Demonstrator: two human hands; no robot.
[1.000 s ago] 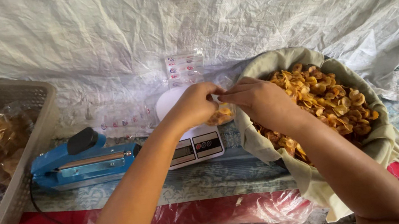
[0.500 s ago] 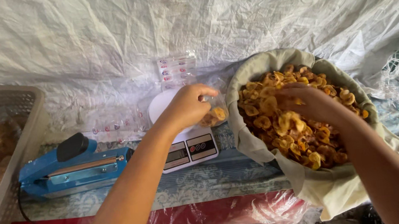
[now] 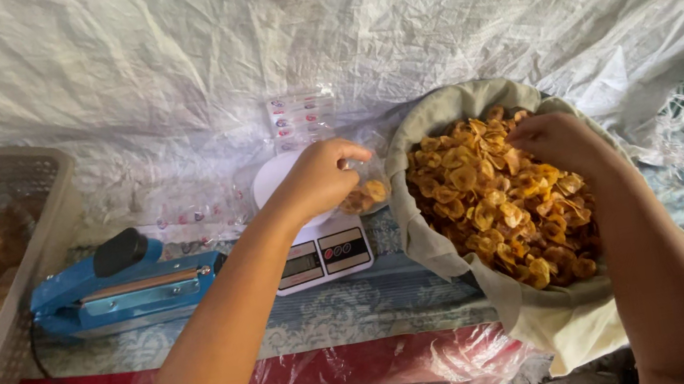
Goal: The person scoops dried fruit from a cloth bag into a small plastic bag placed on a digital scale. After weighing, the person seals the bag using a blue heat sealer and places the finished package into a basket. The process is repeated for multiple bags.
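My left hand (image 3: 317, 176) pinches the top of a small clear plastic bag (image 3: 366, 181) with a few yellow chips in it, held over the white digital scale (image 3: 315, 254). My right hand (image 3: 556, 140) rests among the fried yellow chips (image 3: 499, 197) that fill a large cloth-lined sack (image 3: 444, 249) to the right, fingers curled around some chips. The scale's round white pan is mostly hidden behind my left hand.
A blue heat sealer (image 3: 119, 286) with a black knob lies left of the scale. A plastic basket (image 3: 13, 292) with filled chip bags stands at far left. A stack of empty printed bags (image 3: 300, 118) lies behind the scale. White tarp covers the back.
My right hand has left the small bag and moved right into the sack of chips. My left hand stays on the bag over the scale.
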